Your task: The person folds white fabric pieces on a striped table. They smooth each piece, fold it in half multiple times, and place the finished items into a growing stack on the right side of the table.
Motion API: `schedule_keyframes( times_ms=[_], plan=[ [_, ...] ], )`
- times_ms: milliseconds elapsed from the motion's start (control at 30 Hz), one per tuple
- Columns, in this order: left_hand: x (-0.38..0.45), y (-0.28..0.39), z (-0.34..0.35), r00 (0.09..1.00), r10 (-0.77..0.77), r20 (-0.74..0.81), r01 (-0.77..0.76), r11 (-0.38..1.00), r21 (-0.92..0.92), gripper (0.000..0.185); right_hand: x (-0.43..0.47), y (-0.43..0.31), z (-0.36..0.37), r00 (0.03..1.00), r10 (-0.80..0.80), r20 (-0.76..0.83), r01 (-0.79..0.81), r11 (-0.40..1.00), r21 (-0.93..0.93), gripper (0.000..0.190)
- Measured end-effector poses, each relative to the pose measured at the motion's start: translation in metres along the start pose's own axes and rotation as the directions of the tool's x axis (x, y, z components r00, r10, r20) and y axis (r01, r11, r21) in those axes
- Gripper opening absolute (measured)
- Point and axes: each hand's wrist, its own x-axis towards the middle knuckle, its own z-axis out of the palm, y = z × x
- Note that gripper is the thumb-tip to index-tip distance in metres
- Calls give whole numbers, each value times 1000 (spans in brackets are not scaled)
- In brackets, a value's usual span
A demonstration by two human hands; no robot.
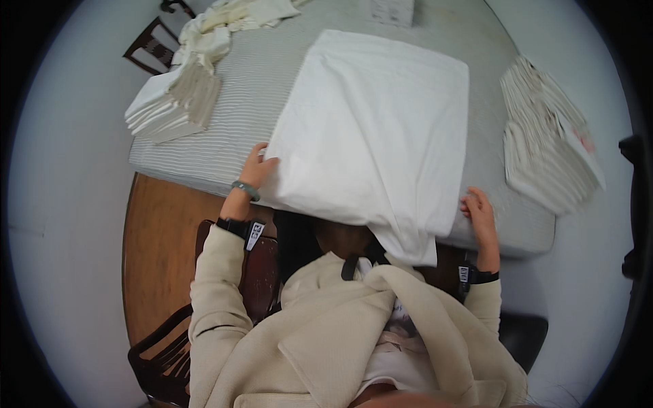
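A large white cloth, possibly a pillowcase, lies spread before me with long creases running down it. Its near right corner droops over the table's front edge towards my coat. My left hand rests at the cloth's left edge, thumb on the fabric and apart from the index finger. A greenish bangle circles that wrist. To the right of the cloth, my right hand hovers near the edge, fingers loosely bent and holding nothing. Both forearms wear black straps bearing printed tags.
A striped sheet covers the table. Folded white cloths form a stack at left and a taller one at right. Crumpled cream cloths lie at the back left, a white box at the back. Dark wooden chairs stand around.
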Motion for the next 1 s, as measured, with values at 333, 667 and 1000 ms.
schedule_keyframes(
  times_ms=[333,667,1000],
  plan=[
    [-93,-67,7,989,45,-138,-72,977,-202,42,-103,82,59,997,74,-18,-74,997,-17,36],
    [-112,-99,12,987,-6,-162,-30,975,-218,44,-72,124,82,971,28,-237,12,986,167,44],
    [-145,-97,-17,994,-113,-3,102,913,-394,22,-114,89,52,933,256,254,-314,923,223,39]
  ],
)
